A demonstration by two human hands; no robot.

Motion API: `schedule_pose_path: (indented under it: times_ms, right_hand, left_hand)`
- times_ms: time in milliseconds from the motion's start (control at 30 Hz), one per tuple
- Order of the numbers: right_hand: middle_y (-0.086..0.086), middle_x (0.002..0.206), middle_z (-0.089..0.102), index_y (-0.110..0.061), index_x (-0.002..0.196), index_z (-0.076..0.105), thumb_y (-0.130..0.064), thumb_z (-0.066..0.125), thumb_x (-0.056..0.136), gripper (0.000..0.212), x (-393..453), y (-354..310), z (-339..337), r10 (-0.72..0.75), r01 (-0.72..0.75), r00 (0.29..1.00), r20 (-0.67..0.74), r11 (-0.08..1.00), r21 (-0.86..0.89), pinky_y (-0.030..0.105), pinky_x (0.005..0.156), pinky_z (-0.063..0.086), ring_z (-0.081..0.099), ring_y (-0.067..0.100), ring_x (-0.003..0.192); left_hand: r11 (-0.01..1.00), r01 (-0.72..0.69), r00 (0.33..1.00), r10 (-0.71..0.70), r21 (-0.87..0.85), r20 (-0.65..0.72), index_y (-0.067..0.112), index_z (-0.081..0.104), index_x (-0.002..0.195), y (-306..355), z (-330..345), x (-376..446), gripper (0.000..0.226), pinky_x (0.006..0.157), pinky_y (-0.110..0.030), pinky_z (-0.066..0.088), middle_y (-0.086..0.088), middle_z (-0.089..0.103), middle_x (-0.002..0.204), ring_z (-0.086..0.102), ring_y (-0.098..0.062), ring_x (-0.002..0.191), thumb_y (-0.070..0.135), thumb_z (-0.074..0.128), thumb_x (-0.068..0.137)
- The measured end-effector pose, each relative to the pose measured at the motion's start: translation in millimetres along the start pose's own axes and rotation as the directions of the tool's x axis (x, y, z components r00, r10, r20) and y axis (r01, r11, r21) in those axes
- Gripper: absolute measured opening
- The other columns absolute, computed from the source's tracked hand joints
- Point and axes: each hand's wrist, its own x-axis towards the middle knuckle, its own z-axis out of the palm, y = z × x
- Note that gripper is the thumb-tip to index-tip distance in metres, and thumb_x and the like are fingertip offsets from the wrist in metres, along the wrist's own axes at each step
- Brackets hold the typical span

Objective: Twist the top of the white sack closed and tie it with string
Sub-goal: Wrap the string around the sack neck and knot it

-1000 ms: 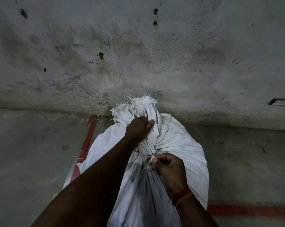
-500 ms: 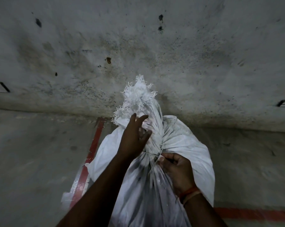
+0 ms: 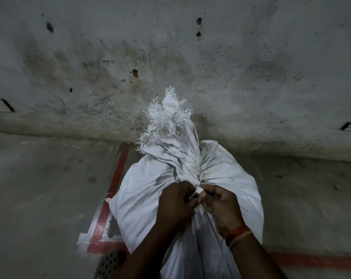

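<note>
A full white sack (image 3: 227, 178) stands on the floor against the wall, its top gathered and twisted into a neck with a frayed end (image 3: 168, 119) sticking up. A thin pale string (image 3: 199, 177) runs around that neck and down to my hands. My left hand (image 3: 175, 202) and my right hand (image 3: 221, 202) meet just below the neck, thumbs and fingers pinched on the string ends. A red and orange thread band circles my right wrist. The knot itself is hidden between my fingers.
A stained concrete wall (image 3: 190, 67) rises right behind the sack. Red painted lines (image 3: 118, 172) with white edging mark the grey floor to the left and along the bottom right. A round perforated drain cover (image 3: 110, 262) lies at the bottom left of the sack.
My left hand has let go of the twisted sack top and dropped down to join my right hand on the string. The frayed top now stands free.
</note>
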Motion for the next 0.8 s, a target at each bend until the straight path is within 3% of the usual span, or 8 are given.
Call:
schedule_pose_path:
  times_ms: [100,200,333,500,567,667,800]
  right_hand:
    - [0.019,0.099,0.076,-0.007,0.096,0.075,0.014,0.061,0.086,0.027,1,-2,-2,0.007,-0.007,1.0,-0.001,1.0,0.0,0.039,0.089,0.056,0.072,0.028,0.096]
    - [0.01,0.096,0.079,-0.008,0.095,0.077,0.009,0.067,0.084,0.023,-1,-2,-2,-0.086,0.081,0.996,-0.026,0.984,-0.16,0.039,0.091,0.057,0.074,0.025,0.097]
    - [-0.001,0.08,0.078,-0.014,0.083,0.076,-0.005,0.081,0.076,0.012,-7,-6,-1,-0.23,0.174,0.968,-0.101,0.904,-0.39,0.027,0.078,0.059,0.075,0.011,0.081]
    - [-0.011,0.073,0.075,-0.018,0.079,0.078,-0.017,0.084,0.075,0.007,-10,-10,1,-0.37,0.254,0.927,-0.064,0.744,-0.618,0.009,0.069,0.052,0.069,-0.004,0.073]
    - [-0.011,0.07,0.074,-0.02,0.077,0.077,-0.018,0.082,0.077,0.006,-11,-13,1,-0.392,0.27,0.918,-0.051,0.717,-0.643,0.006,0.066,0.049,0.068,-0.005,0.073]
    - [-0.011,0.064,0.07,-0.022,0.069,0.071,-0.019,0.081,0.078,0.013,-11,-16,2,-0.425,0.293,0.905,-0.029,0.672,-0.68,0.007,0.062,0.047,0.066,-0.002,0.071]
    - [-0.009,0.06,0.065,-0.021,0.065,0.065,-0.024,0.081,0.077,0.02,-12,-21,5,-0.468,0.312,0.884,-0.017,0.616,-0.724,0.01,0.056,0.043,0.063,0.004,0.063]
  left_hand:
    - [0.999,0.013,0.998,-0.015,-0.03,-0.065,0.026,0.07,0.083,-4,8,1,0.023,0.062,-0.019,0.041,0.012,0.068,0.073,0.06,0.0,0.068,0.049,0.068,0.082]
    - [0.998,0.015,0.994,-0.021,-0.063,-0.104,0.025,0.072,0.083,-12,15,1,0.017,0.068,-0.025,0.047,0.011,0.07,0.077,0.063,-0.003,0.074,0.042,0.068,0.082]
    - [0.996,-0.017,0.99,0.004,-0.089,-0.143,0.026,0.071,0.083,-14,16,0,0.007,0.069,-0.018,0.041,0.013,0.069,0.081,0.063,-0.003,0.078,0.033,0.07,0.083]
    - [0.994,-0.026,0.99,0.011,-0.102,-0.144,0.025,0.073,0.084,-11,13,0,0.007,0.069,-0.012,0.04,0.01,0.071,0.082,0.066,-0.007,0.08,0.031,0.069,0.081]
    - [0.99,-0.029,0.989,0.007,-0.14,-0.15,0.024,0.074,0.084,-9,11,0,0.009,0.072,-0.014,0.045,0.01,0.072,0.082,0.066,-0.006,0.08,0.032,0.069,0.083]
    - [0.98,-0.022,0.987,-0.011,-0.199,-0.16,0.022,0.075,0.086,-9,11,1,0.012,0.078,-0.028,0.055,0.009,0.073,0.085,0.068,-0.005,0.083,0.032,0.068,0.084]
    - [0.98,-0.05,0.98,0.01,-0.192,-0.2,0.021,0.075,0.086,-9,11,2,0.01,0.079,-0.027,0.054,0.01,0.073,0.086,0.068,-0.005,0.085,0.026,0.066,0.086]
